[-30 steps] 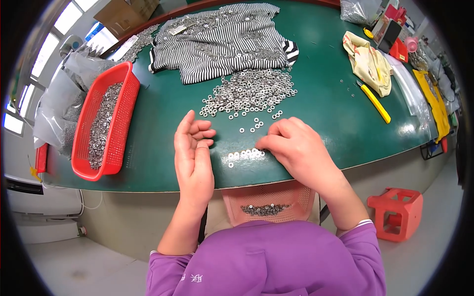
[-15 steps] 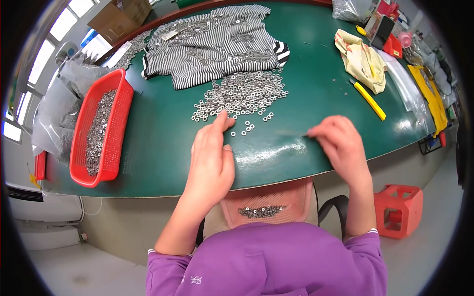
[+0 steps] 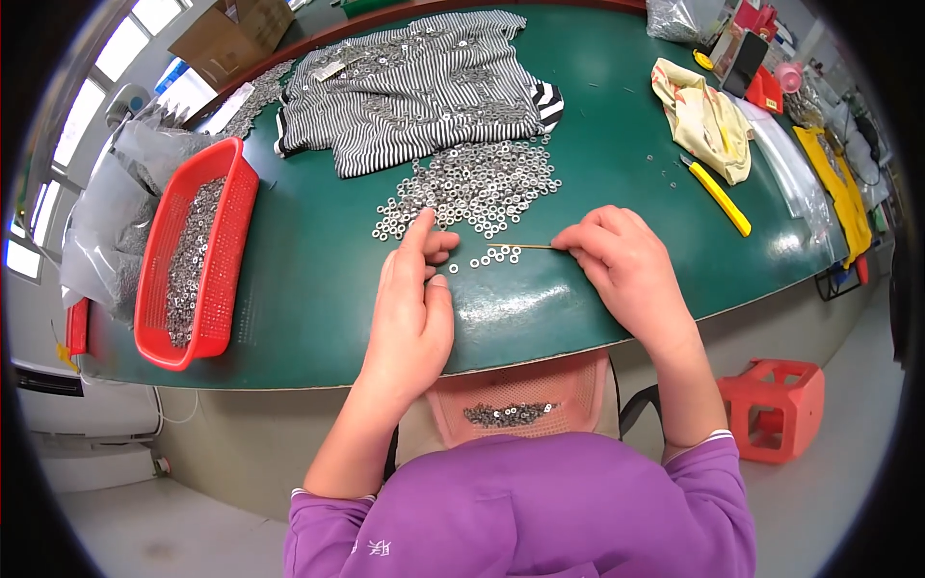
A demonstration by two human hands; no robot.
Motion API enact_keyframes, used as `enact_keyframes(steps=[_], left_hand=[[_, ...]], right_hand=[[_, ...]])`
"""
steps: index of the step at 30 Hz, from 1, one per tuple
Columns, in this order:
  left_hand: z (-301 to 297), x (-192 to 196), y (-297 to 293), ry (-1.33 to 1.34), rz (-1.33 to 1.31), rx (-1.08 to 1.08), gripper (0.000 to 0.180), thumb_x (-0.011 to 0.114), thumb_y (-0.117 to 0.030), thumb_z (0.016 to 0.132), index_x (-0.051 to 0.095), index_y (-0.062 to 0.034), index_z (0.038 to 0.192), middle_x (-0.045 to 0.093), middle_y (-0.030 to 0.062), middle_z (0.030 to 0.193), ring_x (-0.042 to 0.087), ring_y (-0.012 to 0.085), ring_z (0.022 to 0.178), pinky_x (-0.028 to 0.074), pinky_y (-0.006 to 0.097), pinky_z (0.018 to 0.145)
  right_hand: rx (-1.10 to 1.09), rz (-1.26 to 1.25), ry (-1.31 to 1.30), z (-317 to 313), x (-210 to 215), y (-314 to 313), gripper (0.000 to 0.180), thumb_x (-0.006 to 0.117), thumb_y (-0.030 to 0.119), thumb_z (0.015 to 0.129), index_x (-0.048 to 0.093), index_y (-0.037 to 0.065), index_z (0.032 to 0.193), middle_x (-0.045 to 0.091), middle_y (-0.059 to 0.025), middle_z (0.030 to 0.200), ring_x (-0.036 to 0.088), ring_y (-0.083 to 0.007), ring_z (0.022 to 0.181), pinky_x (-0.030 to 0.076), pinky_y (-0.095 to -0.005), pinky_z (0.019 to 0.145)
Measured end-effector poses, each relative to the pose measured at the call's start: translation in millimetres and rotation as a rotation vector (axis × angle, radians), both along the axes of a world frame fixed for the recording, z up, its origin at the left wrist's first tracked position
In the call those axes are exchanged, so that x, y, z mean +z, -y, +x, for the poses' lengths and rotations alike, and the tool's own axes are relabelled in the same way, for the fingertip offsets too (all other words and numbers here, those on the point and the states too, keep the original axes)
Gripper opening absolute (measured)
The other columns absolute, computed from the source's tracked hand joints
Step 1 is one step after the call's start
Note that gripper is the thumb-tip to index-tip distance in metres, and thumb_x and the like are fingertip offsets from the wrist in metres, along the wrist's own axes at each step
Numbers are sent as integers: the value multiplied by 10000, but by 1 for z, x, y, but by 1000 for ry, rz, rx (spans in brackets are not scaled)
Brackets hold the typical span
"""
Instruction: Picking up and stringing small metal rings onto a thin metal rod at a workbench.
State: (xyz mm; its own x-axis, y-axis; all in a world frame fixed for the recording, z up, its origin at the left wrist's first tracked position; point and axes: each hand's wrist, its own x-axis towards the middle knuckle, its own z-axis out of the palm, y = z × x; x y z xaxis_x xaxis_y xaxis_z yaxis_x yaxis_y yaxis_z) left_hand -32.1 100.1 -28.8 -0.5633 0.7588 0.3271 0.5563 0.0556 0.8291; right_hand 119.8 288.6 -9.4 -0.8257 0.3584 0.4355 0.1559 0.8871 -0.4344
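Pinched in the fingers of my right hand (image 3: 624,270) is a thin yellowish stick (image 3: 533,247), pointing left. Its tip is among a few small metal rings (image 3: 503,254) lying apart from the main heap. My left hand (image 3: 409,303) rests on the green table (image 3: 318,279), holding nothing, its index finger stretched out and the others partly bent. The heap of small silver rings (image 3: 472,183) lies just beyond the left fingertips. Below the table edge, a pink mesh basket (image 3: 581,380) sits at my lap with many small metal parts in it.
A striped cloth (image 3: 356,140) strewn with metal pieces lies at the back. On the left is a red basket (image 3: 243,207) of metal parts beside plastic bags (image 3: 101,231). A yellow cutter (image 3: 721,197) and cream cloth (image 3: 703,116) lie right. A red stool (image 3: 805,405) stands on the floor.
My right hand has moved left with the stick, bringing its tip to the loose rings. Those rings are now gathered closer in a row. My left fingers have shifted slightly.
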Motion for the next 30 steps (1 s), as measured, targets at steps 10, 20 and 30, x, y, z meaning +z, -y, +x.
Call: enact_keyframes(steps=[10,20,30], left_hand=[[0,0,4,146,97,166,590,403,66,914,273,20,1488,505,145,1226,520,209,1040,450,342,944],[-8,-2,8,-388,-132,411,615,478,-21,919,240,89,1475,407,275,1412,420,429,1293,268,494,1140],[3,4,-6,-559,-401,25,569,492,-139,971,303,70,1466,298,291,1526,269,434,1439,207,512,1186]], right_hand=[[121,15,-29,-22,-4,24,174,658,28,781,687,123,924,578,-40,860,574,-261,829,500,-377,724],[463,-33,132,17,10,25,145,623,82,781,682,136,902,577,-21,849,575,-247,831,479,-374,718],[-60,-207,-122,51,-5,-9,166,665,-17,808,717,75,936,619,-72,882,601,-254,859,495,-359,752]])
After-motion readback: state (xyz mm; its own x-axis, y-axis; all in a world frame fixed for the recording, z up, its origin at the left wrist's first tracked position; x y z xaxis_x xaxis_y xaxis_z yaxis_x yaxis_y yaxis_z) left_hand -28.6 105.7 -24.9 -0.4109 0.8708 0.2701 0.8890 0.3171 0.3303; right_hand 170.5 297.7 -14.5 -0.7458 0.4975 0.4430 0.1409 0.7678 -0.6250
